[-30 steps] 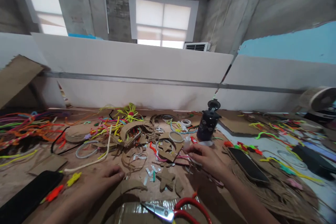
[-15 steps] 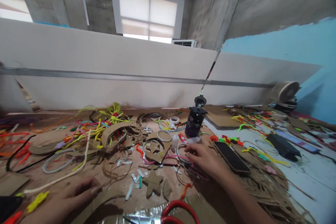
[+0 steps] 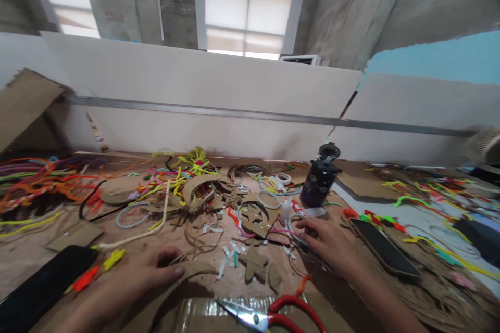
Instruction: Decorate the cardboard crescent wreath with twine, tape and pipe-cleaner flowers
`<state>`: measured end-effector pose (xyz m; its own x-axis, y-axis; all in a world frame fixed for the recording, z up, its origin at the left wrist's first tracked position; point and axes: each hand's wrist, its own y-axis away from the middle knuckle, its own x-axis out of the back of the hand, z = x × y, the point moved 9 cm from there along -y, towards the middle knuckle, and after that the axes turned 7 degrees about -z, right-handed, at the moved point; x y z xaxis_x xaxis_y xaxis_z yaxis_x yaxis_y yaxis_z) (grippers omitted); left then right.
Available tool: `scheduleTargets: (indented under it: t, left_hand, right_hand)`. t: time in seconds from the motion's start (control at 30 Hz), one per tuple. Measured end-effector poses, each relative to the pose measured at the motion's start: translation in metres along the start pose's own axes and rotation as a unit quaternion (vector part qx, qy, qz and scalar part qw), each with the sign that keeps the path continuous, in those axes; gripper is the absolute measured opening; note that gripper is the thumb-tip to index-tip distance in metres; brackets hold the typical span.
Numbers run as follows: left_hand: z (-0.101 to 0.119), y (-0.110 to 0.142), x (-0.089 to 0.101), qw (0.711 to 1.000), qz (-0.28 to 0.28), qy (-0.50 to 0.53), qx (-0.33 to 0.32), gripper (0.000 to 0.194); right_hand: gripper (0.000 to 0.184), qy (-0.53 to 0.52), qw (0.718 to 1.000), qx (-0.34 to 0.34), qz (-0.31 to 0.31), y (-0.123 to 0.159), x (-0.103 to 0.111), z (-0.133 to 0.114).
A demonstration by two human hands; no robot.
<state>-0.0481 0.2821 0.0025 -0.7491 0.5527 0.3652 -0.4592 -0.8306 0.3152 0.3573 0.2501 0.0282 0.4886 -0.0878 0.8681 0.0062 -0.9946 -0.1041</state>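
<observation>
My left hand point(image 3: 154, 273) rests low over the table, thumb and forefinger apart, at the end of a curved cardboard strip point(image 3: 195, 269). My right hand point(image 3: 328, 244) reaches over a white ring point(image 3: 291, 226), its fingertips at the ring's right edge; the thumb is hidden. Between the hands lie a cardboard star point(image 3: 253, 264), a smaller cardboard piece point(image 3: 274, 277) and several white paper scraps point(image 3: 221, 269). Red-handled scissors point(image 3: 269, 317) lie partly open on a taped cardboard sheet point(image 3: 195, 309) in front.
A dark bottle point(image 3: 319, 182) with its lid up stands behind my right hand, beside a small clear bottle point(image 3: 286, 212). Phones lie at right point(image 3: 385, 247) and left point(image 3: 47, 276). Tangled pipe cleaners point(image 3: 42, 192), rings and cardboard cover much of the table. A white partition point(image 3: 214, 83) stands behind.
The view has turned left, so everything sits farther right in it. More of the scissors and the left phone shows. Both hands stay near the same things.
</observation>
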Motion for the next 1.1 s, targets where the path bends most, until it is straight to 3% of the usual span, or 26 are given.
scheduleTargets:
  t: [0.17,0.47,0.6,1.1]
  left_hand:
    - [0.018,0.015,-0.005,1.000,-0.014,-0.009,0.011,0.036]
    - [0.007,0.012,-0.015,0.994,-0.041,0.101,0.006,0.029]
    - [0.009,0.011,-0.020,0.990,-0.059,0.129,-0.002,0.028]
    - [0.002,0.001,-0.015,0.998,-0.031,0.045,-0.018,0.029]
  right_hand:
    - [0.029,-0.024,0.999,0.044,0.004,0.001,-0.002,-0.014]
    - [0.024,-0.050,0.996,0.054,-0.046,0.002,-0.023,-0.018]
    - [0.032,-0.052,0.995,0.052,-0.068,0.005,-0.030,-0.024]
    - [0.026,-0.039,0.997,0.047,-0.055,0.004,-0.036,-0.021]
